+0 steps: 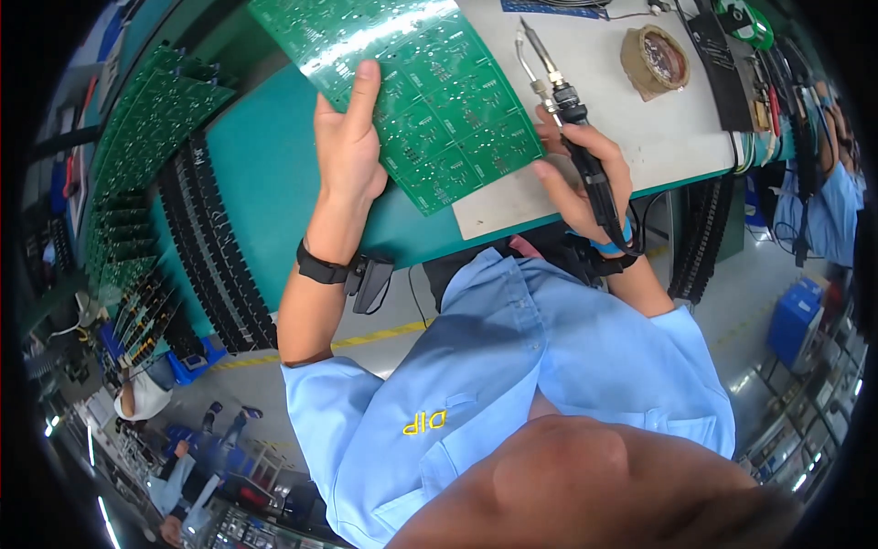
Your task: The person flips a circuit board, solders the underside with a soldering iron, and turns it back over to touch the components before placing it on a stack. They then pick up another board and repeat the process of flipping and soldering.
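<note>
My left hand (350,146) grips a large green circuit board (448,114) at its left edge, thumb on the top face and fingers underneath. The board is a panel of several small sections, tilted and catching a bright glare near its far end. Across my right hand (599,178) lies a soldering iron (576,114) with a black handle and a thin metal tube beside its tip. The tip points away from me, apart from the board. The fingertips of that hand are close to the board's right corner; I cannot tell whether they touch it.
A brown tape-wrapped cup (656,62) stands on the pale mat (631,119) at the far right, near a green solder spool (745,23). Left of me are upright circuit boards (151,119) and black slotted racks (215,242). Cables hang by my right wrist. Other people sit farther off.
</note>
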A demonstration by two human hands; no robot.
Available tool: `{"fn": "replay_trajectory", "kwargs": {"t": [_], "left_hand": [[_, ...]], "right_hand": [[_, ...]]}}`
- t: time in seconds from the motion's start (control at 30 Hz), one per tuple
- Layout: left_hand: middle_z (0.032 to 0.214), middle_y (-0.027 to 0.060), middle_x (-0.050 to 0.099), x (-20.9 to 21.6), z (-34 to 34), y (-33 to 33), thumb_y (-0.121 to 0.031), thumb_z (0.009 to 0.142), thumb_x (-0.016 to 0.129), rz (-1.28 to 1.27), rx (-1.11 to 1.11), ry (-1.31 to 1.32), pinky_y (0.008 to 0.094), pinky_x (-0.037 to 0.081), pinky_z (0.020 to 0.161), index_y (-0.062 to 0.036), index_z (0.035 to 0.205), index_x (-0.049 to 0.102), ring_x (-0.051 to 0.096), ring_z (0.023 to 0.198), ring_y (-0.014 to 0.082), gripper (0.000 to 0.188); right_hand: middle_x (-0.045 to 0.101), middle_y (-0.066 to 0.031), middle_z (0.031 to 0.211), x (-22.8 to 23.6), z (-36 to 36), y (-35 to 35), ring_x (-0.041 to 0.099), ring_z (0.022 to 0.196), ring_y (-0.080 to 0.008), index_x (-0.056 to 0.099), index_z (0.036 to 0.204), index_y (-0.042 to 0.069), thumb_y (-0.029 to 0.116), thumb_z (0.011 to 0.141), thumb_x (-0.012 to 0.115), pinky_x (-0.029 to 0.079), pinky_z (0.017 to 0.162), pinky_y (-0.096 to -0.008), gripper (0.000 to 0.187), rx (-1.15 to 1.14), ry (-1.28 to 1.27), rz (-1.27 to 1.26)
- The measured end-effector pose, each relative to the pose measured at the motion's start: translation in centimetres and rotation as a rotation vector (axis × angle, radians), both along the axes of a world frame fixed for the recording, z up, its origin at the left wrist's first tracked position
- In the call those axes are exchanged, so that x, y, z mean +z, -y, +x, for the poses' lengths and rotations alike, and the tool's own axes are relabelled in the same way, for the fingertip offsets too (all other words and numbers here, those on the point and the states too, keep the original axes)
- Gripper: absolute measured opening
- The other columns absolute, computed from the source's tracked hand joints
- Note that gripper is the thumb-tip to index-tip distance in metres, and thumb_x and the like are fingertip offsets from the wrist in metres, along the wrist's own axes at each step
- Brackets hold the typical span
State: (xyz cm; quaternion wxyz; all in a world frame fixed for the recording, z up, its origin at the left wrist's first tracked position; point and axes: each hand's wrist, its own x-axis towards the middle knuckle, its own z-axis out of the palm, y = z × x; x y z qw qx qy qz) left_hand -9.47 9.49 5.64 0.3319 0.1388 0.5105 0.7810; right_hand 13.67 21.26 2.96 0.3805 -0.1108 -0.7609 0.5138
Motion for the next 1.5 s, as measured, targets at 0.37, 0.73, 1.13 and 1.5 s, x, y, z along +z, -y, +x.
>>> {"fn": "replay_trajectory", "kwargs": {"t": [0.37, 0.73, 1.13, 1.5], "left_hand": [[0.124, 0.0101, 0.062, -0.2, -0.3, 0.2, -0.021, 0.1, 0.061, -0.009, -0.073, 0.096, 0.0376, 0.058, 0.091, -0.0049, 0.133, 0.049, 0.064, 0.109, 0.0213, 0.038], [0.12, 0.0119, 0.064, -0.8, -0.4, 0.3, -0.013, 0.094, 0.069, -0.068, -0.018, -0.099, 0.0342, 0.055, 0.09, -0.0002, 0.129, 0.05, 0.064, 0.107, 0.0197, 0.042], [0.116, 0.0107, 0.066, -1.2, -1.9, 0.4, -0.013, 0.094, 0.07, -0.155, 0.053, -0.207, 0.0327, 0.057, 0.084, -0.001, 0.125, 0.054, 0.067, 0.099, 0.0194, 0.037], [0.117, 0.0114, 0.066, -1.5, -2.2, 0.6, -0.012, 0.094, 0.069, -0.155, 0.033, -0.181, 0.0341, 0.057, 0.086, -0.0019, 0.127, 0.053, 0.067, 0.1, 0.0202, 0.038]], "right_hand": [[0.063, -0.029, 0.122, 0.0, -0.2, -0.3, 0.072, 0.094, -0.0258, 0.048, 0.128, 0.001, -0.012, 0.079, 0.073, 0.06, 0.08, -0.035, 0.056, -0.039, 0.104, 0.156], [0.069, -0.0136, 0.099, 0.0, -1.1, 0.3, 0.067, 0.08, -0.0197, 0.061, 0.122, 0.003, -0.007, 0.077, 0.076, 0.053, 0.073, -0.0279, 0.048, -0.092, 0.05, 0.049], [0.068, -0.0244, 0.118, 0.0, 0.0, -0.2, 0.068, 0.108, -0.0255, 0.053, 0.128, -0.001, -0.003, 0.095, 0.059, 0.051, 0.096, -0.0353, 0.033, -0.042, 0.177, 0.139], [0.069, -0.0235, 0.115, 0.0, 0.0, -0.2, 0.069, 0.107, -0.0256, 0.053, 0.128, -0.001, -0.002, 0.095, 0.059, 0.052, 0.095, -0.0357, 0.034, -0.043, 0.149, 0.122]]}}
